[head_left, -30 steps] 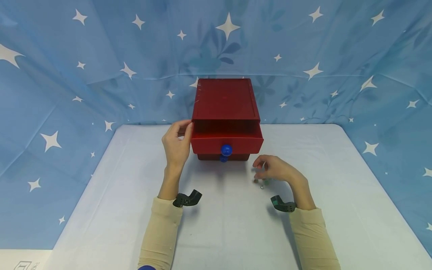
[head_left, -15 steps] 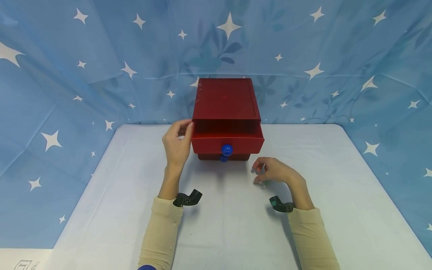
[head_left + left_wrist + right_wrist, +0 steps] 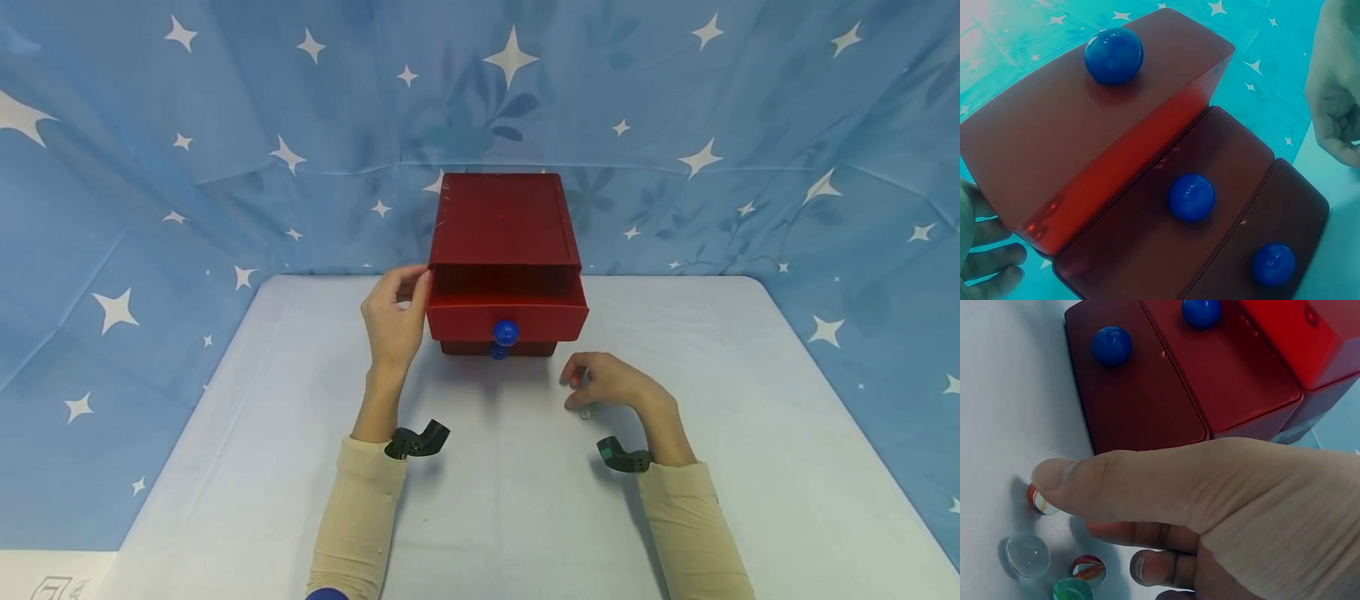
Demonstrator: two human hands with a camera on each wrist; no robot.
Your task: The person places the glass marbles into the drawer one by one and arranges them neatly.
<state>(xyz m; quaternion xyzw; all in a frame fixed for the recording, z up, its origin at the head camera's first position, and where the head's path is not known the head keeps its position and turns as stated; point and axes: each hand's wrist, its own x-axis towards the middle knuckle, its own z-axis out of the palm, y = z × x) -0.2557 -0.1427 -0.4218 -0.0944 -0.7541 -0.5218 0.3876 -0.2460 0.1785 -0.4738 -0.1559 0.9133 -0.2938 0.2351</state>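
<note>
A red cabinet (image 3: 504,218) with stacked drawers stands at the table's back, its top drawer (image 3: 498,323) pulled out. My left hand (image 3: 393,321) touches the cabinet's left side near that drawer, thumb and index tips against it. In the left wrist view its fingers (image 3: 994,256) lie by the drawer's corner. My right hand (image 3: 611,379) hovers low over small glass marbles, with thumb and index apart. In the right wrist view the thumb partly covers an orange-and-white marble (image 3: 1044,504). Near it lie a clear marble (image 3: 1029,556), a red-striped marble (image 3: 1089,570) and a green marble (image 3: 1074,590).
Each drawer has a round blue knob (image 3: 506,333). A white cloth (image 3: 495,500) covers the table. A blue curtain (image 3: 300,208) with white stars hangs behind and at both sides. A printed cream sheet (image 3: 56,575) shows at the lower left.
My right hand has lowered slightly toward me, and its thumb now covers a marble that showed beside it. My left hand and the drawer stay as they were.
</note>
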